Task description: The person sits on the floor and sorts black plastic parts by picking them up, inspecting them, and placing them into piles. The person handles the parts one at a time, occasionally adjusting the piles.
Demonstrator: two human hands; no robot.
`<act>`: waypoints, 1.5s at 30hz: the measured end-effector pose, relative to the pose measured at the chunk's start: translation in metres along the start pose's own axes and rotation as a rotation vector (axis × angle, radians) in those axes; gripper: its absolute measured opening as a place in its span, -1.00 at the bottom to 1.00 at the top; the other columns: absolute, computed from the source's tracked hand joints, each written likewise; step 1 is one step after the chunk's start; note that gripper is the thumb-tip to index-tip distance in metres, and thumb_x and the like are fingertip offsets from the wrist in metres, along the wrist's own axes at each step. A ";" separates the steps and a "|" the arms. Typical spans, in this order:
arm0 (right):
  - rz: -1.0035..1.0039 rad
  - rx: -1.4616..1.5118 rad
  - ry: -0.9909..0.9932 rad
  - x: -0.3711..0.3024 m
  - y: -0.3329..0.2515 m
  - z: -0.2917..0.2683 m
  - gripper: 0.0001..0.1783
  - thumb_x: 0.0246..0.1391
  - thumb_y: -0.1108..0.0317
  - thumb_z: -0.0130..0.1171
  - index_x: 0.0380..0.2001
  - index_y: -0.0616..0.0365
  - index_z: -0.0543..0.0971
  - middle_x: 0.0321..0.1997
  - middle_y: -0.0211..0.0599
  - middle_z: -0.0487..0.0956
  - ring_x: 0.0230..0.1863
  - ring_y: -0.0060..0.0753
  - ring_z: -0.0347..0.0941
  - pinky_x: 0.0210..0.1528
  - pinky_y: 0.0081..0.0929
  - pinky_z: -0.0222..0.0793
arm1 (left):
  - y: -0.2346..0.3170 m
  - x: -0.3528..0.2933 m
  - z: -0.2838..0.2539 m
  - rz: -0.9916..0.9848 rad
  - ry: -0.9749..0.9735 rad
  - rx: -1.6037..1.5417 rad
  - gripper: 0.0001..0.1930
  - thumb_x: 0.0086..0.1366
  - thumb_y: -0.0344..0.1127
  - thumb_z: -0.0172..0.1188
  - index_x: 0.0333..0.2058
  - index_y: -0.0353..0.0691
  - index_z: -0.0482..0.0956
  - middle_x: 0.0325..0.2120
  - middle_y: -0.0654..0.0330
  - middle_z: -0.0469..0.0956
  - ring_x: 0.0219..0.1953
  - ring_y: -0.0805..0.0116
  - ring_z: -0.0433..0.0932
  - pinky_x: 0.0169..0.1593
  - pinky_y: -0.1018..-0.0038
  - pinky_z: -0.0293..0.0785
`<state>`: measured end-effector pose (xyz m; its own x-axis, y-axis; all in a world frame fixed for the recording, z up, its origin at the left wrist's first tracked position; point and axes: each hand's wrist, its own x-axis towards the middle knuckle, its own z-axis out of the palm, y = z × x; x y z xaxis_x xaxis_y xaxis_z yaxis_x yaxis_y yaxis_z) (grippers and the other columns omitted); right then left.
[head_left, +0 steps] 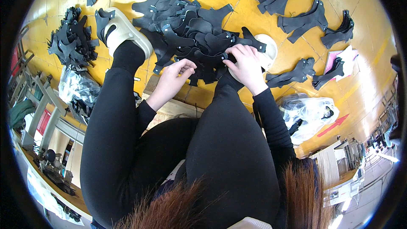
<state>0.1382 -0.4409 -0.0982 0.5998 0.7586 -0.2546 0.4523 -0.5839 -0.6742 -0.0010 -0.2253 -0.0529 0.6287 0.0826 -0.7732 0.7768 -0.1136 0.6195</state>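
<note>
A large heap of black cut fabric pieces (199, 25), many with small pale labels, lies on the floor in front of me. My right hand (246, 65) is at the heap's near right edge, thumb and forefinger closed on the edge of a black fabric piece (212, 58) beside a small pale label. My left hand (173, 79) hovers at the near left edge, its fingers curled toward the thumb. Whatever lies between those fingertips, if anything, is too small to make out. My legs stand on either side, in pale clogs (123, 32).
A smaller heap of black pieces (72, 38) lies at the left, above a clear plastic bag (78, 85). Several stacks of black pieces (303, 19) are spread at the right, near another plastic bag (307, 112). A wooden board (186, 106) lies between my legs.
</note>
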 end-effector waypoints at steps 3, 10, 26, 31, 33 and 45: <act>0.018 0.042 -0.032 -0.007 0.002 0.004 -0.82 -0.08 0.31 0.34 -0.40 0.04 0.54 -0.37 -0.39 0.50 -0.18 -0.26 0.45 -0.01 -0.31 0.28 | 0.002 0.001 -0.002 -0.037 -0.008 0.018 -0.85 0.34 -0.41 0.17 -0.15 -0.30 0.57 -0.23 0.21 0.62 -0.12 0.46 0.60 -0.05 0.53 0.49; -0.173 0.383 -0.299 -0.008 -0.013 -0.014 -0.91 0.01 0.32 0.28 -0.44 0.03 0.56 -0.38 -0.43 0.55 -0.23 -0.29 0.46 -0.11 -0.35 0.30 | 0.007 -0.001 0.001 0.327 0.178 0.379 -0.77 0.16 -0.43 0.30 -0.18 -0.24 0.59 0.08 0.16 0.43 0.06 0.19 0.48 0.14 0.33 0.37; 0.001 -0.036 0.097 0.041 0.024 -0.019 -0.91 0.09 0.36 0.16 -0.31 0.01 0.59 -0.32 -0.38 0.56 -0.16 -0.24 0.48 0.02 -0.26 0.27 | 0.000 -0.002 0.000 0.217 0.133 0.269 -0.57 0.22 -0.45 0.24 0.08 -0.22 0.45 0.05 0.03 0.46 0.12 0.07 0.46 0.17 0.31 0.38; -0.020 -0.060 0.054 0.050 0.026 -0.021 -0.92 0.05 0.40 0.16 -0.35 0.01 0.58 -0.33 -0.37 0.56 -0.16 -0.23 0.47 0.05 -0.26 0.27 | -0.006 -0.003 -0.006 0.162 0.223 0.334 -0.49 0.23 -0.40 0.23 0.17 -0.12 0.39 0.21 0.05 0.28 0.21 -0.01 0.37 0.24 0.27 0.33; -0.016 -0.066 0.016 0.049 0.025 -0.021 -0.92 0.04 0.42 0.16 -0.36 0.02 0.58 -0.33 -0.37 0.56 -0.15 -0.22 0.47 0.07 -0.26 0.26 | -0.008 -0.005 -0.011 0.126 0.179 0.288 -0.51 0.24 -0.39 0.22 0.16 -0.11 0.39 0.21 0.05 0.28 0.22 0.00 0.36 0.24 0.27 0.32; 0.070 -0.158 0.059 0.021 0.046 -0.015 -0.84 0.09 0.41 0.15 -0.25 -0.05 0.64 -0.23 -0.44 0.59 -0.03 -0.29 0.46 0.22 -0.17 0.15 | -0.115 -0.040 -0.112 -0.502 -0.474 0.544 -0.75 0.33 -0.24 0.16 -0.11 -0.24 0.55 -0.22 0.12 0.61 -0.22 0.28 0.59 -0.06 0.32 0.49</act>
<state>0.1813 -0.4559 -0.1244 0.6694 0.6986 -0.2526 0.5034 -0.6766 -0.5374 -0.1116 -0.1050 -0.0777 0.0423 -0.1568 -0.9867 0.7562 -0.6405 0.1342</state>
